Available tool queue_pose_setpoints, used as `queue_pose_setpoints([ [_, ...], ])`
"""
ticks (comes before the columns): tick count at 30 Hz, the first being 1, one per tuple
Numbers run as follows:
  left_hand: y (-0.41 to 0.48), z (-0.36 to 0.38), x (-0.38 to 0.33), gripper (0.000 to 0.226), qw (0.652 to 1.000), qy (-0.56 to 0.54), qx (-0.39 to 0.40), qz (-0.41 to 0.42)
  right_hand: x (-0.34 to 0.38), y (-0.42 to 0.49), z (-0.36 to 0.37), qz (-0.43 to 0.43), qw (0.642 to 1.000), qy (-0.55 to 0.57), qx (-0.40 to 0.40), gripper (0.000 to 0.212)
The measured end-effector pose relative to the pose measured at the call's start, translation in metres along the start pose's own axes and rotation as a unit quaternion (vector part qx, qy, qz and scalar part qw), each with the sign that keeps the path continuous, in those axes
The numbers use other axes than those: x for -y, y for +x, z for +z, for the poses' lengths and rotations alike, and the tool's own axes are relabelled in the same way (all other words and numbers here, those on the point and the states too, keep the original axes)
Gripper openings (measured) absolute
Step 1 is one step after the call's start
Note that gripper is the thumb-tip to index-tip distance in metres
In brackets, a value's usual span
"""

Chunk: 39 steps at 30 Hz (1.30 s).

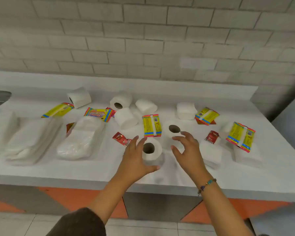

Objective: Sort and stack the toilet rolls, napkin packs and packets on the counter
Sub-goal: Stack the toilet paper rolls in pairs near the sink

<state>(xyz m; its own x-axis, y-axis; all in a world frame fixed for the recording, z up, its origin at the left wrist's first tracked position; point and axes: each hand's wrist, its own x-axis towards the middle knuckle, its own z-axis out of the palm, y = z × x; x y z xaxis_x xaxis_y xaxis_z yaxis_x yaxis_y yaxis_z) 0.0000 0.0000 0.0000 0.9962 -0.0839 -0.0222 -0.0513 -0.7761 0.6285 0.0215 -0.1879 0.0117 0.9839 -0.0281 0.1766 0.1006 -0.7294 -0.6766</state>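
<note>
White paper over most of the surface [92, 172]. Spread the left grip [134, 159] wide round an upright toilet roll [157, 149], fingers behind it and thumb in front (could not tell whether skin met paper). Held the right grip [186, 149] open as well, fingers fanned and bent, clasping nothing, just short of a second upright roll [166, 133]. Saw a yellow packet [152, 125] lying flat just beyond the gap between both grips, and a small red sachet [122, 138] beside the left grip's fingertips. Noted a cluster of rolls [125, 118] on their sides farther beyond the left grip, and napkin packs [82, 137] well off to its left. Found folded napkin stacks [211, 152] right of the right grip. Wore a beaded bracelet [207, 183] on the right wrist.
</note>
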Motion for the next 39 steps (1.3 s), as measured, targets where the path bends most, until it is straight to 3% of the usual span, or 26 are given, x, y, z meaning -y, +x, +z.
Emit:
queue_pose_setpoints([
  [4,0.030,0.011,0.009,0.113,0.999,0.037,0.032,0.017,-0.002,0.029,0.007,0.022,0.997,-0.072,0.027,0.046],
  [8,0.054,0.017,0.017,0.101,0.995,0.021,0.073,0.057,-0.014,0.068,0.020,0.032,0.992,-0.116,0.041,0.064],
  [13,0.080,-0.021,0.021,0.092,0.994,-0.059,0.043,0.077,-0.027,0.108,0.038,0.093,0.981,-0.151,0.077,0.095],
  [16,0.098,-0.061,0.043,0.092,0.992,-0.101,-0.002,0.072,-0.025,0.114,0.054,0.130,0.978,-0.151,0.057,0.089],
  [20,0.112,-0.113,0.086,0.089,0.984,-0.161,-0.070,0.033,0.009,0.127,0.058,0.087,0.980,-0.178,0.004,0.077],
  [24,0.118,-0.173,0.134,0.085,0.974,-0.178,-0.143,-0.001,0.069,0.154,0.071,0.009,0.995,-0.090,-0.036,0.075],
  [30,0.112,-0.269,0.226,0.084,0.959,-0.162,-0.229,-0.037,0.164,0.180,0.153,-0.065,0.997,0.044,-0.004,0.073],
  [34,0.109,-0.335,0.302,0.088,0.956,-0.139,-0.256,-0.045,0.233,0.181,0.222,-0.084,0.993,0.084,-0.002,0.070],
  [39,0.118,-0.415,0.404,0.088,0.969,-0.118,-0.212,-0.037,0.325,0.177,0.317,-0.063,0.995,0.072,-0.017,0.072],
])
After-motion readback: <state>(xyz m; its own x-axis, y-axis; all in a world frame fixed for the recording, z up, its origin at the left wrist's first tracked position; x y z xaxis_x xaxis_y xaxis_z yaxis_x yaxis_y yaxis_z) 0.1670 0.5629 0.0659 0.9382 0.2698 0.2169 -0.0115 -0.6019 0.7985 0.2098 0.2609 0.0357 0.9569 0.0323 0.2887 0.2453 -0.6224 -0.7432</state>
